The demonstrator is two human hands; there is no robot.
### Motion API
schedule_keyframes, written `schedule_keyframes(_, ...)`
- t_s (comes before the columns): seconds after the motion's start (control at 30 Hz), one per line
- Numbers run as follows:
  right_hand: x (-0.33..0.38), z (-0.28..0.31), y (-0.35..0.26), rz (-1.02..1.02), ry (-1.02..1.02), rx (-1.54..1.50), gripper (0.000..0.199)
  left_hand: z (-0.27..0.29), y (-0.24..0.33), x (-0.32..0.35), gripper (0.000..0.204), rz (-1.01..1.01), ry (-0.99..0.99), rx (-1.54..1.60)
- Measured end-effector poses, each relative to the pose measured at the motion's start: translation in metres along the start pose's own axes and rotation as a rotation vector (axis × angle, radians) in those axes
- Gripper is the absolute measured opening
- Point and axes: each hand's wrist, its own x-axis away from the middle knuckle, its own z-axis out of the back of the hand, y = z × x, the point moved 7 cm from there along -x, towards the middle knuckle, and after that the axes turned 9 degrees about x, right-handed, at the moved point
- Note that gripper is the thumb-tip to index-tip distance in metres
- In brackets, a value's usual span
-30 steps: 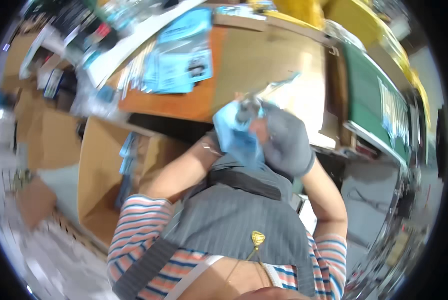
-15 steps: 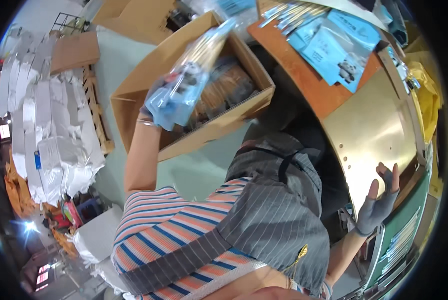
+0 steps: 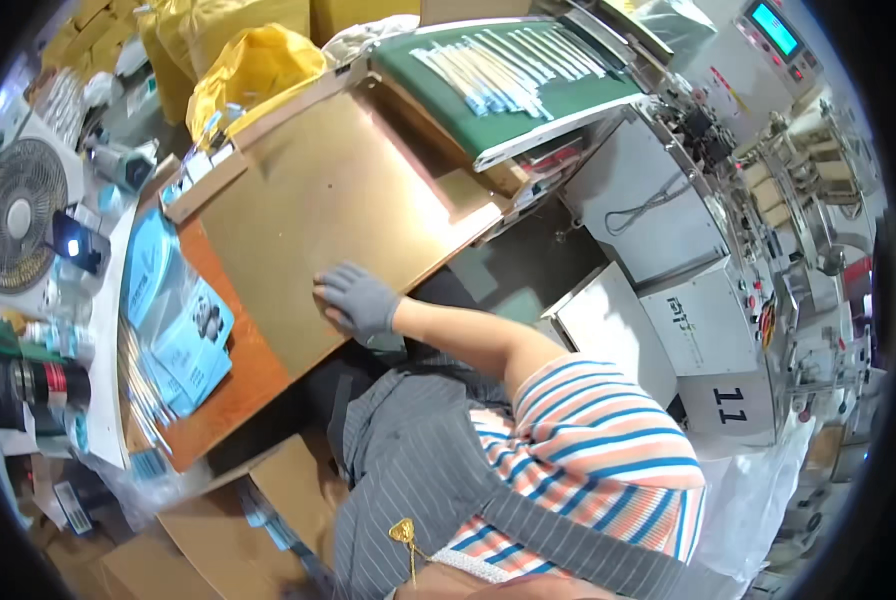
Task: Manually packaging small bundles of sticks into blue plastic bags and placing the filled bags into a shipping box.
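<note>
My right hand (image 3: 358, 300), in a grey glove with bare fingertips, rests near the front edge of a brass-coloured metal plate (image 3: 298, 220) on the worktable. Its fingers are stretched out and nothing shows in them. Left of the plate, on an orange-brown board (image 3: 256, 345), lie blue printed bags (image 3: 193, 350) with a panda picture. Thin sticks (image 3: 143, 385) in wrappers lie beside these bags. My left hand is out of view.
Rows of wrapped sticks (image 3: 498, 70) lie on a green conveyor belt (image 3: 408, 60) behind the plate. A cardboard carton (image 3: 208, 540) stands low at the left. A fan (image 3: 23, 215) is at the far left. White machinery (image 3: 658, 200) fills the right side; a yellow sack (image 3: 268, 70) stands behind.
My view has swung to the right. My left hand, which held a bag of sticks over the carton, has left view. My raised right hand has come down onto the metal plate.
</note>
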Motion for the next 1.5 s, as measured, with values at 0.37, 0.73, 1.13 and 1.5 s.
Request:
schedule_keyframes(0.37,0.008,-0.008,0.007,-0.049,0.116,0.021,0.032,-0.215,0.321,-0.271,0.031,-0.108,-0.232,0.593)
schedule_keyframes(0.73,0.011,0.006,0.003,-0.019,0.322,-0.058,0.021,-0.375,0.374,-0.317,0.038,-0.316,-0.27,0.44)
schedule_keyframes(1.13,0.01,0.006,0.006,-0.077,0.284,-0.091,0.027,-0.375,0.378,-0.32,0.037,-0.303,-0.262,0.465)
schedule_keyframes(1.5,0.011,0.001,0.007,-0.063,0.215,-0.075,0.025,-0.374,0.382,-0.317,0.034,-0.306,-0.221,0.508)
